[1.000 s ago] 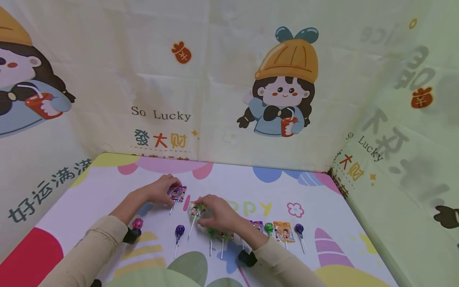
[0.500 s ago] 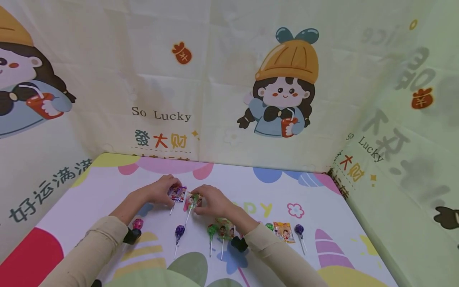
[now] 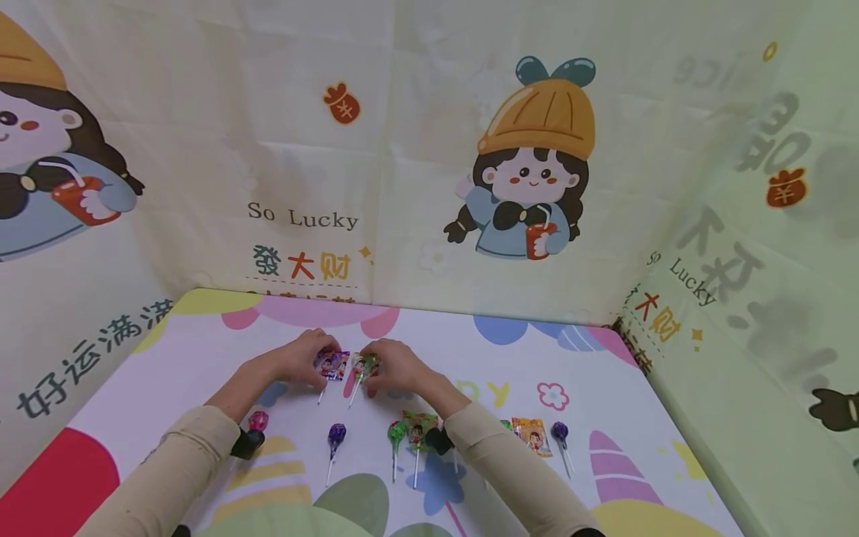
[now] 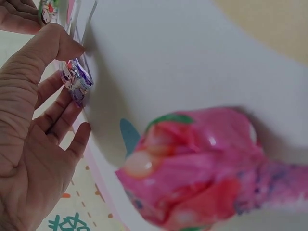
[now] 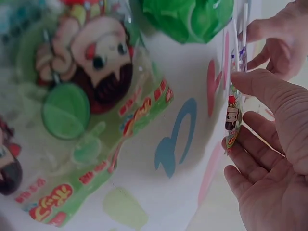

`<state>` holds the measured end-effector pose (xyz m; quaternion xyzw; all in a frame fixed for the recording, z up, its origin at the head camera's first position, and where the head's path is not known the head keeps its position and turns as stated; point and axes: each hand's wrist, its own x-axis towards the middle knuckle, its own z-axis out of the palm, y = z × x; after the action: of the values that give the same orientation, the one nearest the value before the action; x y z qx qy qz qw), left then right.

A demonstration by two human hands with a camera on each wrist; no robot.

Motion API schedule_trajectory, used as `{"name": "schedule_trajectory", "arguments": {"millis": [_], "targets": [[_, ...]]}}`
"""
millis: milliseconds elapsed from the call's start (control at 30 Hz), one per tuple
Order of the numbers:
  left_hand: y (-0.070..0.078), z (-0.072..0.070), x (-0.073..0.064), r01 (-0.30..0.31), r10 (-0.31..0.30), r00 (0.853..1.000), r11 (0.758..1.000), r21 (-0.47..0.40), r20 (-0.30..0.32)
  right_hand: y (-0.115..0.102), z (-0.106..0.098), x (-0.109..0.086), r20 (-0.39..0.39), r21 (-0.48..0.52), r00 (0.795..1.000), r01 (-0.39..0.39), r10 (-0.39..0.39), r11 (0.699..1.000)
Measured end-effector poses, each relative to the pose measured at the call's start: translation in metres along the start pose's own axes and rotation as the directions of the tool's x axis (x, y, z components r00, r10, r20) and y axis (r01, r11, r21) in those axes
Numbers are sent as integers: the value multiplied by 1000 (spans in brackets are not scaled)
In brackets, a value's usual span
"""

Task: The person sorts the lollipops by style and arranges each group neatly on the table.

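My left hand (image 3: 302, 359) holds a lollipop in a flat purple packet (image 3: 333, 365) between thumb and fingertips, its white stick pointing toward me. Just to the right, my right hand (image 3: 401, 367) pinches a lollipop in a green clear packet (image 3: 365, 366) by its right side. The two packets lie side by side with a narrow gap. In the left wrist view, the purple packet (image 4: 77, 82) sits between thumb and fingers. The right wrist view has the green packet (image 5: 233, 118) edge-on at the right fingertips.
Nearer me lie a pink lollipop (image 3: 258, 420), a purple one (image 3: 336, 435), a green one (image 3: 397, 430) and another green-packet lollipop (image 3: 420, 430). An orange packet (image 3: 532, 435) and a dark purple lollipop (image 3: 560, 430) lie right. My right forearm partly hides others. Printed cloth walls (image 3: 416, 149) border the table.
My right hand has moved left and farther from me with the green-packet lollipop, bringing it beside the purple packet. The left hand has stayed in place.
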<state>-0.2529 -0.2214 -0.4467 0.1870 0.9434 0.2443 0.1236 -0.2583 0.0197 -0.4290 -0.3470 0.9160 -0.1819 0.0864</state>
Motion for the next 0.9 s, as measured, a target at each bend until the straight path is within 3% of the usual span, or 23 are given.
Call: {"name": "schedule_trajectory", "arguments": {"millis": [533,900], "targets": [[1,-4,-1,-18,18,1000,1000,18,2,9,4,13,26,43,999,22,-23,999],[-2,-3,0,-31,31,999,999,20,7,9,2,10,23,45,1000,20,-21,999]]}}
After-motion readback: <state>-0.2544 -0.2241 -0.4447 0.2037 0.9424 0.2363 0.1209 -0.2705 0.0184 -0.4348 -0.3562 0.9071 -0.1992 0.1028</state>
